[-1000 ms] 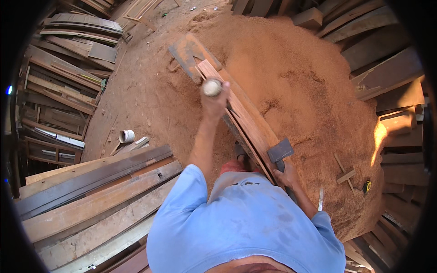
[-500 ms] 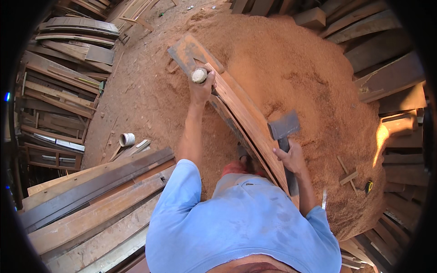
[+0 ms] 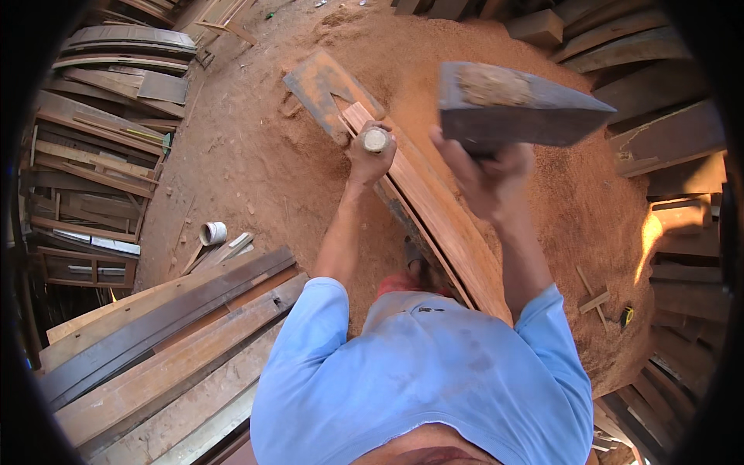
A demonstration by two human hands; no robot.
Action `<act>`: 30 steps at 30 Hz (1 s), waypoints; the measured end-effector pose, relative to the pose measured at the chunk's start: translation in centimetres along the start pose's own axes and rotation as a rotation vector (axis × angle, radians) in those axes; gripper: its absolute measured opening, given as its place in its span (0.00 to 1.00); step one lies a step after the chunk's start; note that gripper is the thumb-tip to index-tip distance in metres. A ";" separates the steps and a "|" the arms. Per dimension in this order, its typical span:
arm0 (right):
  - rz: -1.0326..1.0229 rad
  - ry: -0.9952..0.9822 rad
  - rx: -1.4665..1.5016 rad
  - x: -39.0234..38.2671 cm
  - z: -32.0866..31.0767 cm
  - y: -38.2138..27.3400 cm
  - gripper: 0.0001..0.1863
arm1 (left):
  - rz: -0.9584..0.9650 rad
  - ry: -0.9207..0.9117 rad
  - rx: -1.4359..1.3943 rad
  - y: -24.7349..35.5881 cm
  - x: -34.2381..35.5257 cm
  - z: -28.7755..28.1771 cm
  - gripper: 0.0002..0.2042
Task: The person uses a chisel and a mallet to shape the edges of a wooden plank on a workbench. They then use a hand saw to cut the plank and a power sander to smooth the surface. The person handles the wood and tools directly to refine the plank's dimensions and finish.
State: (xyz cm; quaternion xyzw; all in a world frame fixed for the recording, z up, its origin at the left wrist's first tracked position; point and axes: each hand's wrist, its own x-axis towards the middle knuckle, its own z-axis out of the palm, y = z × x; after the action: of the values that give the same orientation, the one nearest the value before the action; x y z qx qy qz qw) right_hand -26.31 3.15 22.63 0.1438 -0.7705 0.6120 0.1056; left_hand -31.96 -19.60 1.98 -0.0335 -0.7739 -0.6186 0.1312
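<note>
A chisel stands on a reddish wooden board [image 3: 434, 201], its pale round handle end [image 3: 376, 140] pointing up at me. My left hand [image 3: 370, 159] is wrapped round its handle; the blade is hidden under the hand. Raised at the right is a dark wooden mallet [image 3: 535, 116] with a worn, pale patch on its head. My right hand [image 3: 496, 174], a little smeared by motion, grips the mallet, whose handle is mostly hidden. The board slants from far left toward my lap, lying along a dusty, notched plank [image 3: 318, 89].
Reddish sawdust [image 3: 573, 217] is heaped at the right, with a small wooden cross-shaped gauge [image 3: 594, 301] and a yellow-black tape measure [image 3: 627, 316] on it. A white cup [image 3: 213, 233] lies on its side near stacked boards [image 3: 163, 341] at left. More timber [image 3: 659, 132] lines the right.
My right hand has lifted the mallet from beside the board, up toward me. My left hand has moved with the chisel slightly right and nearer along the board.
</note>
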 end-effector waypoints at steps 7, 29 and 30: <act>0.117 -0.618 -0.819 5.3 4.7 3.0 0.13 | 0.030 0.023 0.038 -1.4 0.5 -0.5 0.15; -0.049 -0.349 -0.439 3.9 6.9 5.0 0.15 | -0.003 -0.088 -0.109 -2.4 -1.6 -1.1 0.12; 0.029 -0.475 -0.601 4.1 7.1 5.4 0.16 | -0.032 -0.074 -0.025 -2.1 -1.5 -1.0 0.13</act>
State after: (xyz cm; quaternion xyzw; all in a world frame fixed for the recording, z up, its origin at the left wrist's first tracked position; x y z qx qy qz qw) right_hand -31.98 -3.00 17.52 0.2333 -0.9206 0.3097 -0.0470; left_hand -30.85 -20.88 -0.21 -0.0456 -0.7709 -0.6286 0.0924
